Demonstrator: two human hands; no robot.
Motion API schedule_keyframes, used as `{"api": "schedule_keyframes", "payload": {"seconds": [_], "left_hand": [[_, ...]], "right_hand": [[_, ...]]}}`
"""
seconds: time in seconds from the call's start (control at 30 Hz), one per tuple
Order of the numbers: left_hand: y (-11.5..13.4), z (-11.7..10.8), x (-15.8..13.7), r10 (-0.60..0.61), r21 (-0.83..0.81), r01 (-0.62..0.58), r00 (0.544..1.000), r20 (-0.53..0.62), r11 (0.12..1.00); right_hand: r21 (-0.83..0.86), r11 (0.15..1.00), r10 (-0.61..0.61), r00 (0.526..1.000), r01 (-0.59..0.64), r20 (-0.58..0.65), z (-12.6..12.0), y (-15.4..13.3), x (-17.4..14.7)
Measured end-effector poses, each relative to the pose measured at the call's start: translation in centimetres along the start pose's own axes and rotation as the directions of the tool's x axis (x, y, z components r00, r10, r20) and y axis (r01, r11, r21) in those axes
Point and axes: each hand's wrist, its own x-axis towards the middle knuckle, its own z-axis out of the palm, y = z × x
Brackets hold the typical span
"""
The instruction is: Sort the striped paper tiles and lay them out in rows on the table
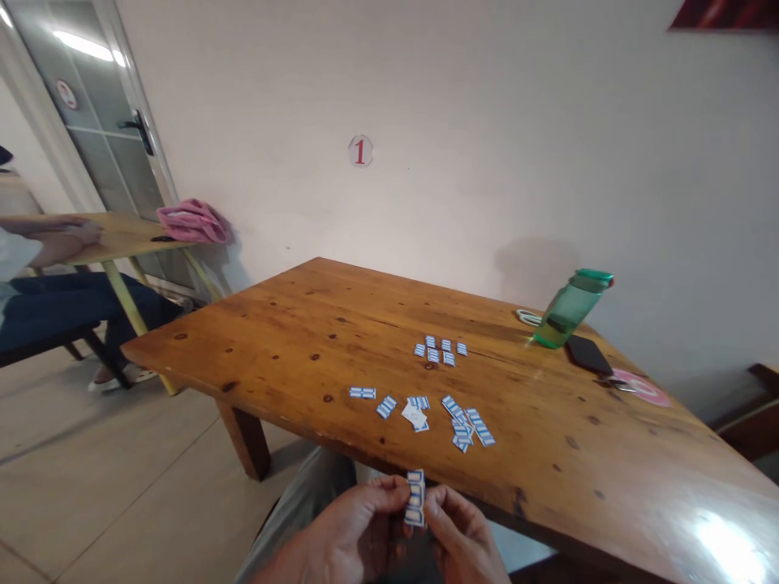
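Observation:
Just in front of the table's near edge, my left hand (359, 523) and my right hand (459, 531) hold a small blue-and-white label strip (415, 499) between them. Thumbs and fingers pinch it from both sides. It shows several white boxes with blue borders. On the wooden table (273, 324) beyond lie similar pieces: a loose overlapping pile of label strips (462, 422), a white piece (415, 415) lying over others, and single strips (363, 392) to the left. Farther back is a group of small cut labels (432, 354). What is printed on them is too small to read.
Toward the right stand a green bottle (572, 312), a dark phone (588, 355), a pale ring-shaped coil (528, 317) and a pink round item (642, 388) with a metal object on it. At left a person (54, 243) sits by another table bearing a pink cloth (193, 221).

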Motion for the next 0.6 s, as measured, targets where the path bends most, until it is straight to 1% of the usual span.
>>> {"api": "schedule_keyframes", "payload": {"seconds": [0.07,0.23,0.3,0.33,0.4,0.47,0.53,0.6], "left_hand": [[0.0,0.0,0.0,-0.001,-0.009,0.001,1.000,0.005,1.000],[0.0,-0.4,0.3,-0.022,-0.010,0.022,1.000,0.011,1.000],[0.0,-0.5,0.4,-0.026,-0.011,0.026,0.999,0.025,1.000],[-0.1,-0.5,0.4,-0.019,-0.016,0.019,0.999,0.028,1.000],[-0.2,-0.4,0.4,0.018,-0.026,-0.017,1.000,0.016,1.000],[-0.5,-0.4,0.6,0.090,-0.015,-0.090,0.996,0.002,0.996],[-0.9,-0.5,1.1,0.176,0.026,-0.176,0.984,-0.008,0.984],[-1.3,-0.8,1.7,0.270,0.087,-0.266,0.962,-0.035,0.960]], "right_hand": [[0.010,1.000,-0.008,1.000,0.007,0.014,0.0,-0.1,-0.1],[0.001,0.999,0.032,0.999,-0.032,0.020,-0.2,0.0,0.0],[-0.013,1.000,0.017,1.000,-0.017,0.008,-0.1,0.0,-0.1],[-0.035,0.999,-0.010,1.000,0.010,-0.012,-0.1,0.0,-0.1],[-0.121,0.987,-0.115,0.990,0.104,-0.084,0.1,0.0,-0.2],[-0.274,0.935,-0.271,0.951,0.223,-0.151,0.2,0.0,-0.4],[-0.461,0.835,-0.413,0.896,0.302,-0.162,0.2,0.2,-0.5],[-0.603,0.726,-0.496,0.860,0.331,-0.125,0.2,0.4,-0.5]]}}
